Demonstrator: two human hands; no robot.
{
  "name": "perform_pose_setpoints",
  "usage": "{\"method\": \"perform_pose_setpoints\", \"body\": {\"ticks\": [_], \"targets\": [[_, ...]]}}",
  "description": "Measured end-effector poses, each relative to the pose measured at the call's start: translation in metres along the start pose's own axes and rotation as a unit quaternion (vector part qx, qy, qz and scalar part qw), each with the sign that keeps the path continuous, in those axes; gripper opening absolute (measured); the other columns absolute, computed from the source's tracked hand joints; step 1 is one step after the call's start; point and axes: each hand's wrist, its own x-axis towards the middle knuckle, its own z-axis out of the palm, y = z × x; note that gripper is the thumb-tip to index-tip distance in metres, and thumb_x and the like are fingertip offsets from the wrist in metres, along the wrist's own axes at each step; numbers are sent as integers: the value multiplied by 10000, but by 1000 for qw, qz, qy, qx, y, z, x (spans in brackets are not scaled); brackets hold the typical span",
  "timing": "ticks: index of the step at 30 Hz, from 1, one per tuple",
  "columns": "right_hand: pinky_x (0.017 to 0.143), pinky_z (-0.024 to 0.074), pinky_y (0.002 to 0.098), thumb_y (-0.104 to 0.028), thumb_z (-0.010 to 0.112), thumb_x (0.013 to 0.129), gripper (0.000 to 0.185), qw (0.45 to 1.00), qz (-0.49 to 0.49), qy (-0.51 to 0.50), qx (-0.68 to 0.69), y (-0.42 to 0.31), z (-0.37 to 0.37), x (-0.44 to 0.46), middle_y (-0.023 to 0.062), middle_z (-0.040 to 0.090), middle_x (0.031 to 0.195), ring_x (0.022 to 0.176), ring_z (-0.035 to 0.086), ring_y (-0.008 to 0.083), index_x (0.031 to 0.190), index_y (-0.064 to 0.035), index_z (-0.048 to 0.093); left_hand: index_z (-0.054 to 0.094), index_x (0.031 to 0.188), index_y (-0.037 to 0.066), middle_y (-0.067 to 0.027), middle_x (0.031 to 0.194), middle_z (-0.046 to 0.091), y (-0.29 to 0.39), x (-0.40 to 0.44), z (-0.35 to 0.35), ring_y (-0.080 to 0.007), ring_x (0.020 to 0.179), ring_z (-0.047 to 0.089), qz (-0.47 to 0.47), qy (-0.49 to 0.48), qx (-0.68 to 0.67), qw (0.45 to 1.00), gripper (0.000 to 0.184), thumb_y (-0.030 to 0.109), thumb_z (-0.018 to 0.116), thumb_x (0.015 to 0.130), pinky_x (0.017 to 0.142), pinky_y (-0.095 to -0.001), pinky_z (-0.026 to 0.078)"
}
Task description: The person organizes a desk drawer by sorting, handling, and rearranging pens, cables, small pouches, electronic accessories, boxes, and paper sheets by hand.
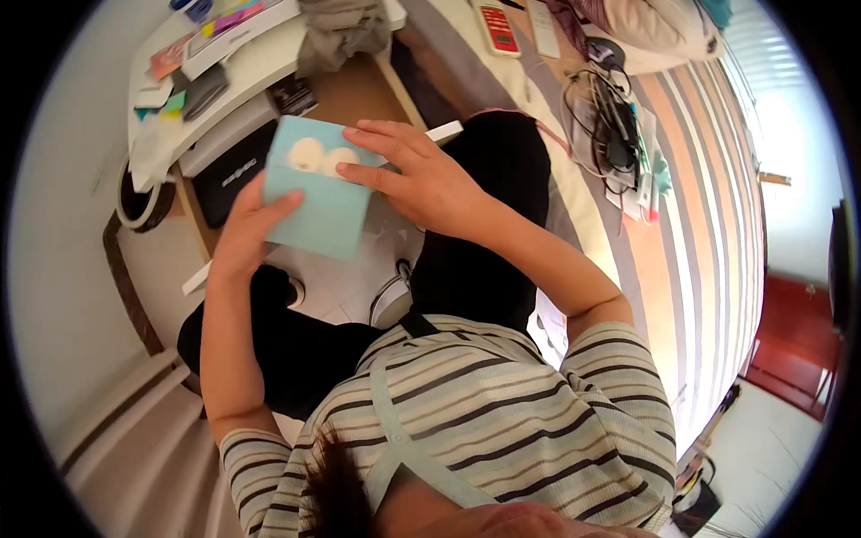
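Note:
A flat light-blue box or booklet (318,211) with two cream round shapes near its top is held up over the open drawer, tilted a little. My left hand (247,233) grips its left side, thumb across the front and the other fingers mostly hidden behind. At its upper right edge, my right hand (417,179) holds on with fingers reaching over the front; the right thumb is not visible. Below and to the left, a black box (240,175) with pale lettering lies in the drawer (392,88).
On the white desk (256,72) are papers, sticky notes and a grey cloth (345,31). A striped bed (691,224) on the right bears a red-and-white calculator-like device (497,29), a remote (543,27) and tangled cables (619,130). A white ring-like handle (134,211) shows at left.

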Motion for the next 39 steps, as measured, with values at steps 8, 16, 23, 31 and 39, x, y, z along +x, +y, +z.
{"method": "perform_pose_setpoints", "body": {"ticks": [8,16,23,31,39], "targets": [[911,411,435,-83,711,708,345,926,198,124,-298,107,-115,-95,121,563,1138,1086,510,324,1042,-105,629,483,1288,18,-83,1193,561,8,13,-54,-187,1086,529,46,249,-2,967,530,186,670,821,936,-342,405],[993,337,488,-229,659,770,325,792,376,46,-479,124,-178,-236,135,483,1328,1247,421,334,1080,-133,640,482,1314,67,-65,1240,519,-10,25,-93,-193,1135,464,-12,333,20,943,604,243,698,779,960,-360,346],[1042,311,448,-109,687,725,409,890,259,41,-374,71,-143,-192,120,525,1259,1200,468,284,1122,-73,594,454,1344,72,-65,1258,504,-20,30,-79,-203,1148,455,-24,305,-20,952,633,207,682,769,972,-353,341],[1047,307,454,-128,647,740,340,849,241,-23,-470,99,-129,-173,82,630,1080,1108,540,244,1070,-69,597,393,1404,102,-101,1388,411,-2,19,-36,-232,1270,383,74,241,12,968,655,70,592,781,1070,-357,275],[800,458,450,-191,586,873,243,796,358,182,-452,104,-164,-165,183,638,955,921,606,338,1053,-29,573,623,1184,63,-120,1285,512,3,9,-45,-222,1189,467,15,204,32,978,407,46,511,794,1035,-303,335]]}}
